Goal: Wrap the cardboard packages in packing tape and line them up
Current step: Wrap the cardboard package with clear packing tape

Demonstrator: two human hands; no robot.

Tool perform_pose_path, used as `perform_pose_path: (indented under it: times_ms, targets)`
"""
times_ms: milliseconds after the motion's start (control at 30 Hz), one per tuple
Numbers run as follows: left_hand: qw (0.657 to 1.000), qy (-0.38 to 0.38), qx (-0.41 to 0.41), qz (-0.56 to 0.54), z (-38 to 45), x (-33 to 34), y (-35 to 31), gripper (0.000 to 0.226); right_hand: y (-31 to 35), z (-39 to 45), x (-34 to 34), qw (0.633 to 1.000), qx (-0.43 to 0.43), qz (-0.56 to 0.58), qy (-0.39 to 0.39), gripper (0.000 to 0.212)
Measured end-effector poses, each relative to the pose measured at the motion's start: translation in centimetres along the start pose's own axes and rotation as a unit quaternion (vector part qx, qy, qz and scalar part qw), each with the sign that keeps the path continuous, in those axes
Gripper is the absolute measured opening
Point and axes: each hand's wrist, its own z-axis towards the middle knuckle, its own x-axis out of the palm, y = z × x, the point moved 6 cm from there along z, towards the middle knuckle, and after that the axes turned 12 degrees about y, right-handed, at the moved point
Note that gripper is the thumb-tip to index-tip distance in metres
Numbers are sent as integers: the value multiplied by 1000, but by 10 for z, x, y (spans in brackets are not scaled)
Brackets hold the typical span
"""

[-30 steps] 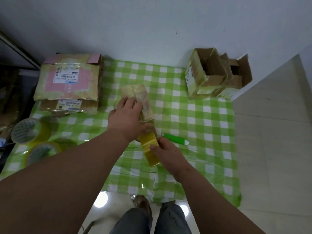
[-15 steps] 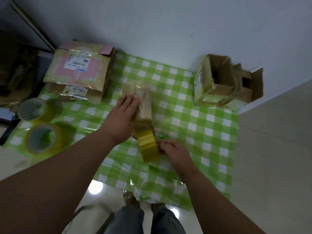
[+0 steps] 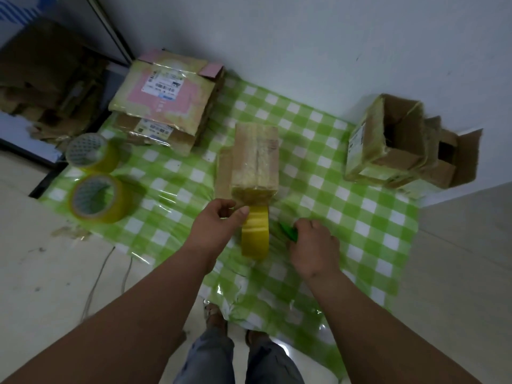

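Note:
A small cardboard package point(image 3: 255, 159) wrapped in shiny tape lies in the middle of the green checked sheet point(image 3: 346, 217). A yellow tape roll point(image 3: 255, 234) stands on edge at its near end, its strip still joined to the package. My left hand point(image 3: 219, 225) holds the roll from the left, thumb on its top edge. My right hand point(image 3: 313, 245) grips a green cutter point(image 3: 288, 232) just right of the roll; most of the cutter is hidden under the fingers.
Two flat taped packages point(image 3: 166, 103) are stacked at the back left. Two spare tape rolls point(image 3: 97, 198) sit at the sheet's left edge. Open cardboard boxes point(image 3: 401, 142) stand at the back right by the wall. Loose cardboard point(image 3: 47, 79) lies far left.
My left hand came off the package and moved back to the roll. My right hand let go of the roll and took hold of the green cutter on the sheet.

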Motion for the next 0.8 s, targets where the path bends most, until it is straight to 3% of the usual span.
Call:
perform_pose_path:
  times_ms: [133, 233, 400, 567, 800]
  targets:
    - [992, 56, -46, -99, 3, 8, 1, 45, -5, 3, -2, 999, 1, 33, 38, 21]
    - [983, 83, -74, -144, 4, 13, 2, 48, -10, -1, -10, 995, -4, 97, 6, 8]
    - [969, 125, -99, -188, 3, 23, 3, 39, -1, -14, -30, 965, -100, 236, -53, 13]
    - [965, 131, -100, -203, 0, 26, 2, 28, 34, -19, -49, 953, -214, 210, -38, 6]
    - [974, 106, -72, -187, -5, 28, 4, 22, 64, -12, -57, 963, -251, 98, -28, 13]
